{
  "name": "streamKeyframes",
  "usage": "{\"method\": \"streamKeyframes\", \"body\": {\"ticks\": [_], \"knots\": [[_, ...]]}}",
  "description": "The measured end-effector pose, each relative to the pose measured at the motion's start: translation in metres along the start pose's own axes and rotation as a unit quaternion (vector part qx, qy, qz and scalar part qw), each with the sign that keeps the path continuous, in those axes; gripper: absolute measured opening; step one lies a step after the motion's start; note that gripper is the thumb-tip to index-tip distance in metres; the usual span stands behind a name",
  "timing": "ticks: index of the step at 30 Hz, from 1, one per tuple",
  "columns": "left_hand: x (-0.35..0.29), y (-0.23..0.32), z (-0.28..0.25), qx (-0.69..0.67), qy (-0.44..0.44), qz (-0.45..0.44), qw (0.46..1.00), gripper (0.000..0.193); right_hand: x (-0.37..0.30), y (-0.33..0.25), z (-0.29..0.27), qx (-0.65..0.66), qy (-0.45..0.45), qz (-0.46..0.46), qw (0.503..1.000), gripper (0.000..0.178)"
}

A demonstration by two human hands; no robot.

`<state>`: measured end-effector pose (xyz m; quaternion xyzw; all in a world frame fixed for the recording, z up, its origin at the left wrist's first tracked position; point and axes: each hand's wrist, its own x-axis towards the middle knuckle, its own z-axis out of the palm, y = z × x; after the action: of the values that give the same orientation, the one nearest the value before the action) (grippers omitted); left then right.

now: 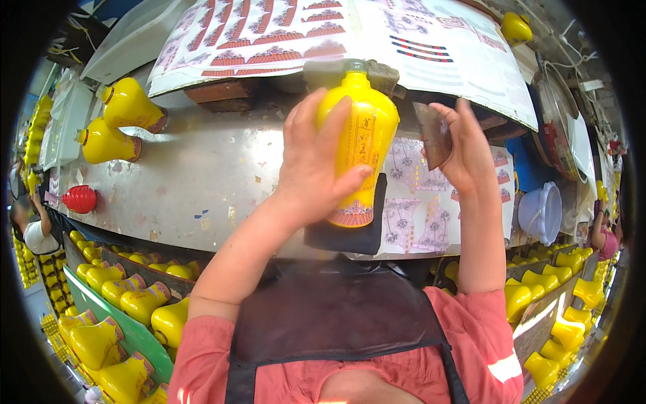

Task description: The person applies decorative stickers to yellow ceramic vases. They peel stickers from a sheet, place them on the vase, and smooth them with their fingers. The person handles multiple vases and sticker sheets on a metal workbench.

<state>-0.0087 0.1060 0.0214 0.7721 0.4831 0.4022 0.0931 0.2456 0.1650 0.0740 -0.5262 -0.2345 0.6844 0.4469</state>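
A glossy yellow bottle (367, 135) lies with its neck pointing away from me. It has dark lettering down its front and a patterned band round its base. My left hand (309, 158) grips its left side, thumb across the front. Under the base is a black cloth (350, 236), and the neck end is by a grey block (382, 77). Right of the bottle and apart from it, my right hand (464, 148) holds a flat brown scraper (434, 135) between thumb and fingers; the fingertips are slightly blurred.
Sheets of printed decals (269, 40) lie on a raised board beyond the metal table (202, 182), with another decal sheet (417, 222) beside the cloth. Two yellow bottles (134, 106) and a red ribbed object (79, 199) are at left, a pale bucket (540, 212) at right. Crates of bottles (145, 299) flank me.
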Motion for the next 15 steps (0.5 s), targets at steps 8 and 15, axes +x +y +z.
{"method": "streamKeyframes", "body": {"ticks": [8,15], "knots": [[-0.001,0.000,0.002,0.001,0.011,-0.004,1.000,0.100,-0.043,0.002,0.038,-0.425,-0.172,-0.431,0.777,0.035],[-0.003,0.000,0.003,0.008,0.008,-0.013,1.000,0.105,-0.016,-0.018,0.069,-0.528,0.011,-0.550,0.647,0.037]]}}
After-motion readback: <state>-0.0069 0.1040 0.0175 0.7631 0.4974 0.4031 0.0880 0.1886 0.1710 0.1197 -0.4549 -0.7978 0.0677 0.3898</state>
